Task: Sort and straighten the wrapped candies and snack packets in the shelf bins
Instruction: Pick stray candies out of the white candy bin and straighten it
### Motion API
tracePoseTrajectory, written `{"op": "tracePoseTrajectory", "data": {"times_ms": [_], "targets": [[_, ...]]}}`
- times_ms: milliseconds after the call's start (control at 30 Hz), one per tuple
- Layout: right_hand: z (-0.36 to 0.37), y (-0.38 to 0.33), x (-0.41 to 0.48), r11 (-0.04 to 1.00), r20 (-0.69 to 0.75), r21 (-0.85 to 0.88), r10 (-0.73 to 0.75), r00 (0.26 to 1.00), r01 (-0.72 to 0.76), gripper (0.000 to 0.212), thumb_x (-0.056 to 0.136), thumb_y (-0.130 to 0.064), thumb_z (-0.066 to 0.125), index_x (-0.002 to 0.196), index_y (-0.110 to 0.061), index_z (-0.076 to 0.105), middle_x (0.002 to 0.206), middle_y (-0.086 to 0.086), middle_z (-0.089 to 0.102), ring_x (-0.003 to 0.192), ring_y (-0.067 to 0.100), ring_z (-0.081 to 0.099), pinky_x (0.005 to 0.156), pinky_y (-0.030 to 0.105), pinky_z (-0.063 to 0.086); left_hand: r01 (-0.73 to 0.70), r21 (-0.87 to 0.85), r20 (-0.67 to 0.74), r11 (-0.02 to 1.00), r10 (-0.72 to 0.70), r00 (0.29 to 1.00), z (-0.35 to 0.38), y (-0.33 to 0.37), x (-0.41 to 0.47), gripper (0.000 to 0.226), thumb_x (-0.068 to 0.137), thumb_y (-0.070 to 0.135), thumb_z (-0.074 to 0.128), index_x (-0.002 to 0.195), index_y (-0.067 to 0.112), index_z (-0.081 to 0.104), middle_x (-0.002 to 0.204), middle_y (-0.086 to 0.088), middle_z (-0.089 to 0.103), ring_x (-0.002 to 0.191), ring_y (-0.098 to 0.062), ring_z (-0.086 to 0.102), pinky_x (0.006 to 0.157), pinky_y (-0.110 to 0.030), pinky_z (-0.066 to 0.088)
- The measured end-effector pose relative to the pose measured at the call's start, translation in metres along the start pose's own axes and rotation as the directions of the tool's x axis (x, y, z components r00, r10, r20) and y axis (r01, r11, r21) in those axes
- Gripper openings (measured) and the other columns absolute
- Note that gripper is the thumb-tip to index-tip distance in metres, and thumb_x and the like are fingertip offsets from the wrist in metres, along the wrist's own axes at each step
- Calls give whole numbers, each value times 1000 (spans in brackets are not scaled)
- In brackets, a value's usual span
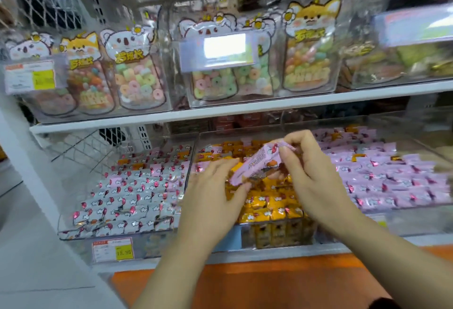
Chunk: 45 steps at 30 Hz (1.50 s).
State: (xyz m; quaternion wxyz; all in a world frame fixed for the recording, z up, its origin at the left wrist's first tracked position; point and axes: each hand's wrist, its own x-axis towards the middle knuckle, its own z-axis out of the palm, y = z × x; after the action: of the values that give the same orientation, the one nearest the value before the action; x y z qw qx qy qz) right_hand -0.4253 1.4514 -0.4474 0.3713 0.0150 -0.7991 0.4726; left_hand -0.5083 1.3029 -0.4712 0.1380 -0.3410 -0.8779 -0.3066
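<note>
Both hands hold a small stack of pink wrapped candies [257, 161] above the middle bin [277, 232] of orange-wrapped candies [272, 207]. My left hand [215, 196] grips the stack's lower end. My right hand [311, 174] pinches its upper end between thumb and fingers. The left bin holds silver-white wrapped candies [127, 193] with some pink ones mixed in. Pink wrapped candies [382, 176] lie in rows in the right bin, with a few orange ones among them.
The shelf above carries clear bins of animal-shaped bags of ring candies [137, 73], with a price label holder [220, 51] in front. A price tag [113, 249] hangs on the left bin's front. An orange ledge [245, 284] runs below. A wire mesh panel [41, 2] is at top left.
</note>
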Motion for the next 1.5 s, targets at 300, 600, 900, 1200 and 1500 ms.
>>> {"op": "tracePoseTrajectory", "data": {"times_ms": [300,600,900,1200,1500], "targets": [[-92,8,-27,997,-88,-82,5,996,-13,9,92,-32,44,101,-35,44,79,12,59,60,20,55,61,41,46,-145,-159,49,977,155,987,52,81,8,36,87,43,59,122,35,54,118,20,57,105,-3,53,83,-24,43],[-173,43,-39,977,-302,-204,0,953,-65,44,87,-18,63,119,-36,39,95,-40,47,74,8,55,66,24,48,-257,-267,95,929,291,952,109,163,35,37,92,39,55,128,34,49,127,18,51,113,-2,47,89,-21,39],[-234,81,-53,924,-431,-361,-43,901,-129,53,84,-7,64,128,-24,40,87,-32,57,70,-3,56,59,13,45,-449,-109,240,887,461,854,169,184,44,33,96,27,48,129,29,55,134,8,48,123,-16,42,104,-33,28],[-259,101,-63,818,-356,-555,-69,932,-151,50,82,-19,66,127,-24,43,96,2,60,77,23,59,68,47,51,-647,57,383,761,581,718,201,201,32,46,93,41,32,129,28,56,146,-1,41,136,-23,35,113,-45,0],[-254,92,-55,646,-151,-763,-144,978,-23,43,80,-10,67,122,-11,56,102,5,66,82,27,62,64,38,51,-749,258,413,610,631,656,196,189,33,43,80,42,50,115,25,66,118,-3,65,100,-22,66,92,-58,42]]}}
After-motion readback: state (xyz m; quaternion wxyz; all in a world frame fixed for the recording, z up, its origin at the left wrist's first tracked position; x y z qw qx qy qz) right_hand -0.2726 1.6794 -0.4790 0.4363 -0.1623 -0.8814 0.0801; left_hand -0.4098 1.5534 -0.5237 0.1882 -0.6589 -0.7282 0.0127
